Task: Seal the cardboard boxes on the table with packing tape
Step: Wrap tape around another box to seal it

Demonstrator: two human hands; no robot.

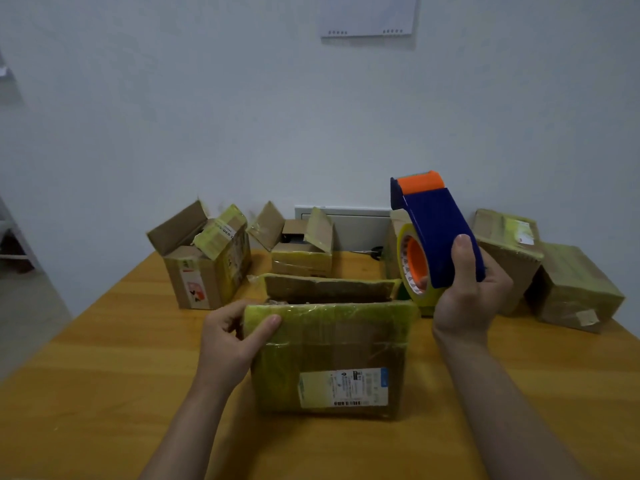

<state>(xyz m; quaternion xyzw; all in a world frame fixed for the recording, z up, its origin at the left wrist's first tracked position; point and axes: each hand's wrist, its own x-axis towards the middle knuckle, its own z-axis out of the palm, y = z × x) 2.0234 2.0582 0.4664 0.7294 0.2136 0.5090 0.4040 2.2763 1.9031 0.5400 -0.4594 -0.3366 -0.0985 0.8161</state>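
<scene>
near box (pixel 329 351) mid-tabletop (pixel 104 375), glossy yellowish tape over cardboard, rear flap up, seam open | left grip (pixel 228 337) curled round front flap's left edge | right grip (pixel 471 292) clasps blue-orange tape dispenser (pixel 436 230), raised at box's right | open boxes (pixel 204 258) behind, by wall

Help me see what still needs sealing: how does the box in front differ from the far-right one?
The front box is open on top, its far flap raised; the far-right box is shut. The left hand grips the front box; no hand is on the far-right box. The front box bears a large barcode label, the far-right box only a small scrap. Both are brown cardboard with yellowish tape.
</scene>
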